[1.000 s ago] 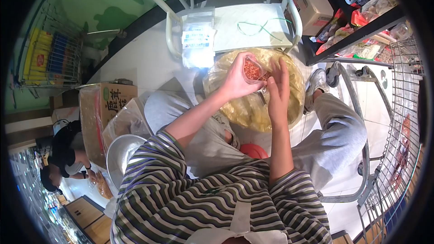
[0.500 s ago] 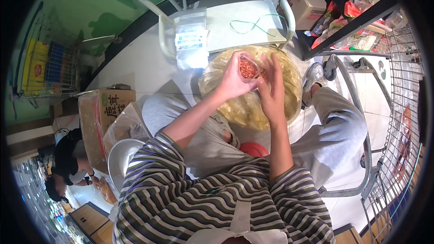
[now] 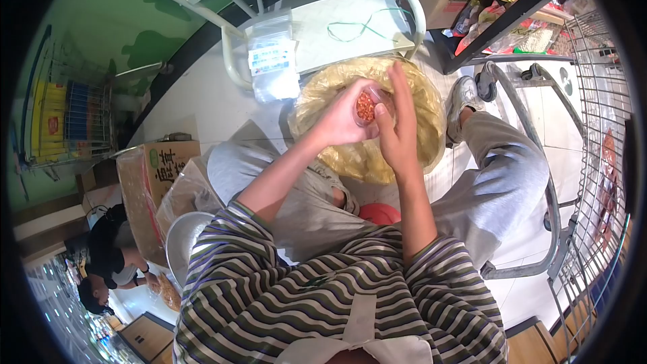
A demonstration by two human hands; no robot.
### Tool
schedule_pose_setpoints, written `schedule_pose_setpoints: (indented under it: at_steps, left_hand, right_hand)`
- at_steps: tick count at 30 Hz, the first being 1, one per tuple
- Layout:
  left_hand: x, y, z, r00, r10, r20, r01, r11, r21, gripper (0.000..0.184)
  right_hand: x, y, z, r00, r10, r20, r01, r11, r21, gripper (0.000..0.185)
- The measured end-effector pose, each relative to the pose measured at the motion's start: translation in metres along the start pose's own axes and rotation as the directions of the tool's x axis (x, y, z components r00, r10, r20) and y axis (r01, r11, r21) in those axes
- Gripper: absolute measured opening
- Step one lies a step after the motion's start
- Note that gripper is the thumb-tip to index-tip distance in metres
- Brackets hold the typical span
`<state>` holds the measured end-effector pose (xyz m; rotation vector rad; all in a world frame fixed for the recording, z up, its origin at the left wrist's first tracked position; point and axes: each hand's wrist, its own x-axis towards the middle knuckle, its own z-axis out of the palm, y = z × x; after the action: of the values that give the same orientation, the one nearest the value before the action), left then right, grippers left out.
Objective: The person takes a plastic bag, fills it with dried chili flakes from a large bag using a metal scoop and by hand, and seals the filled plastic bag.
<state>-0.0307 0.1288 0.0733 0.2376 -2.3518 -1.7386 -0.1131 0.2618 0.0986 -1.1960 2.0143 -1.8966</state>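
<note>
My left hand (image 3: 345, 120) is closed round a small clear bag of red chili flakes (image 3: 366, 106), above the large yellowish plastic sack (image 3: 323, 91). My right hand (image 3: 399, 121) is beside the bag, its fingers stretched upward and its thumb at the bag's near right side. It looks flat against the bag rather than wrapped round it. The sack lies wide on the floor between my legs; what is in it is hidden.
A pale chair (image 3: 333, 37) stands ahead with clear bags (image 3: 272, 61) and green string (image 3: 354, 29) on it. Cardboard boxes (image 3: 168, 168) and a metal bowl (image 3: 183, 243) are at left. A wire cart (image 3: 593, 128) stands right. Another person (image 3: 111, 249) handles a bag at far left.
The bag of flakes has tilted and shows a narrower opening. My right hand's fingers have straightened and come closer together. The whole view has shifted slightly.
</note>
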Motion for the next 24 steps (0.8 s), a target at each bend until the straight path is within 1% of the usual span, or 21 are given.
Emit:
schedule_pose_setpoints:
  at_steps: [1, 3, 4, 6, 7, 9, 10, 12, 13, 15, 16, 17, 18, 19, 20, 21, 22, 24]
  left_hand:
    - [0.000, 0.001, 0.000, 1.000, 0.000, 0.005, 0.000, 1.000, -0.001, 0.070]
    - [0.000, 0.005, 0.000, 1.000, -0.007, 0.016, 0.006, 0.996, 0.088, 0.069]
    - [0.000, 0.008, -0.001, 1.000, -0.008, 0.017, 0.006, 0.996, 0.087, 0.069]
    - [-0.001, 0.014, -0.002, 0.998, -0.063, -0.004, 0.063, 0.993, 0.104, 0.065]
    - [0.000, 0.011, -0.003, 0.998, -0.065, -0.005, 0.065, 0.992, 0.104, 0.065]
    - [0.003, 0.007, -0.003, 0.994, 0.042, -0.100, -0.024, 0.985, 0.173, 0.063]
    - [0.002, 0.007, -0.003, 0.994, 0.041, -0.101, -0.024, 0.985, 0.172, 0.063]
    - [0.001, 0.008, -0.003, 0.997, 0.008, -0.083, 0.004, 0.990, 0.144, 0.059]
    - [0.001, 0.006, -0.003, 0.997, 0.006, -0.083, 0.006, 0.990, 0.143, 0.059]
    - [0.002, 0.004, -0.002, 0.992, -0.014, -0.125, 0.027, 0.994, 0.103, 0.062]
    - [0.001, 0.012, -0.003, 0.995, -0.073, -0.072, 0.078, 0.995, 0.057, 0.065]
    - [0.002, 0.007, -0.004, 0.995, -0.074, -0.071, 0.078, 0.995, 0.057, 0.065]
    - [0.002, -0.004, -0.004, 0.997, 0.028, -0.077, -0.017, 0.991, 0.134, 0.071]
    - [0.001, -0.016, -0.003, 0.989, 0.129, -0.075, -0.111, 0.971, 0.210, 0.076]
    - [0.000, -0.029, -0.001, 0.996, 0.060, -0.066, -0.055, 0.996, 0.068, 0.085]
    - [0.001, -0.028, 0.000, 0.996, 0.060, -0.064, -0.056, 0.996, 0.066, 0.085]
    - [0.003, -0.027, 0.000, 0.997, 0.051, -0.061, -0.048, 0.997, 0.056, 0.085]
    - [0.004, -0.023, -0.002, 0.997, 0.042, -0.058, -0.039, 0.998, 0.046, 0.085]
  right_hand:
    - [-0.001, 0.002, -0.002, 1.000, 0.003, -0.004, -0.003, 1.000, -0.002, 0.061]
    - [0.000, 0.003, -0.004, 0.992, 0.030, 0.123, -0.016, 0.994, -0.111, 0.053]
    - [0.000, 0.000, -0.002, 0.992, 0.031, 0.122, -0.018, 0.994, -0.111, 0.053]
    - [-0.001, -0.008, 0.004, 0.999, 0.037, -0.008, -0.037, 0.999, -0.024, 0.047]
    - [-0.001, -0.008, 0.004, 0.999, 0.038, -0.006, -0.038, 0.999, -0.023, 0.047]
    - [-0.003, -0.008, 0.002, 0.987, 0.111, 0.119, -0.095, 0.987, -0.133, 0.046]
    - [-0.004, -0.007, 0.003, 0.986, 0.111, 0.120, -0.095, 0.987, -0.133, 0.046]
    - [-0.003, -0.005, 0.005, 0.995, -0.036, 0.098, 0.061, 0.964, -0.259, 0.048]
    - [-0.003, -0.005, 0.006, 0.995, -0.035, 0.099, 0.059, 0.964, -0.258, 0.048]
    - [-0.003, -0.006, 0.005, 0.995, -0.052, 0.088, 0.076, 0.950, -0.302, 0.051]
    - [-0.002, -0.007, 0.004, 0.995, -0.052, 0.087, 0.076, 0.950, -0.303, 0.051]
    - [0.000, -0.010, 0.004, 0.988, -0.072, 0.134, 0.114, 0.932, -0.345, 0.053]
    - [0.001, -0.012, 0.004, 0.980, -0.087, 0.181, 0.152, 0.911, -0.384, 0.055]
    - [0.001, -0.014, 0.003, 0.980, -0.085, 0.180, 0.149, 0.911, -0.385, 0.055]
    - [0.000, -0.016, 0.003, 0.978, -0.058, 0.201, 0.133, 0.914, -0.383, 0.059]
    - [0.000, -0.018, 0.003, 0.975, -0.032, 0.221, 0.116, 0.917, -0.382, 0.064]
    - [0.000, -0.018, 0.004, 0.975, -0.032, 0.219, 0.116, 0.916, -0.384, 0.064]
    - [0.000, -0.018, 0.009, 0.952, -0.002, 0.307, 0.146, 0.882, -0.448, 0.070]
